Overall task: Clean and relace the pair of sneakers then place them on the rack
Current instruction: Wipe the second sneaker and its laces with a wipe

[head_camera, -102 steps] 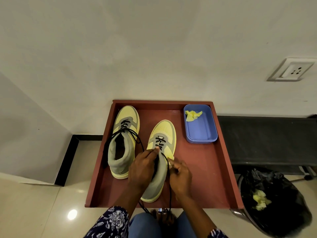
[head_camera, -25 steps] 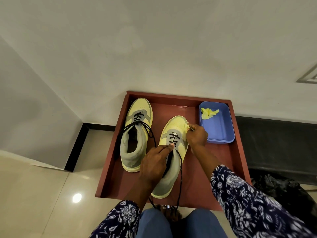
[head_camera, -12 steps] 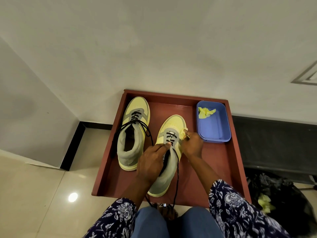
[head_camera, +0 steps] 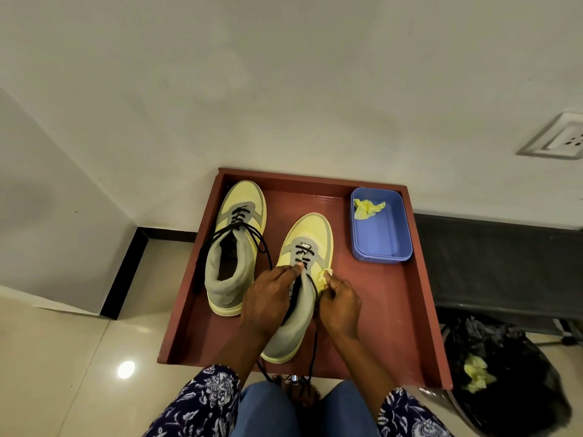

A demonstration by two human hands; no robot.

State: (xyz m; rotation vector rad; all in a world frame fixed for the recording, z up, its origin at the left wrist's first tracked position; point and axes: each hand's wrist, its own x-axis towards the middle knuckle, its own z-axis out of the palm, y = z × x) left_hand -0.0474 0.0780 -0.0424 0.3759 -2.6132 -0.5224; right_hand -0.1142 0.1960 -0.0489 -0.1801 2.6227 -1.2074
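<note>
L hand [head_camera: 268, 298] grips the right sneaker [head_camera: 303, 279] at its tongue; R hand [head_camera: 339, 302] pinches a yellow cloth wad [head_camera: 323, 275] vs. that sneaker's side. Both sneakers sit on the red tray [head_camera: 394, 310]: left sneaker [head_camera: 235, 247] near its far-left corner, blue tub [head_camera: 380, 230] w/ another cloth at far right.

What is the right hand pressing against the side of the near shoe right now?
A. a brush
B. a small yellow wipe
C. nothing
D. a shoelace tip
B: the right hand pinches a small yellow wipe against the near shoe.
</note>
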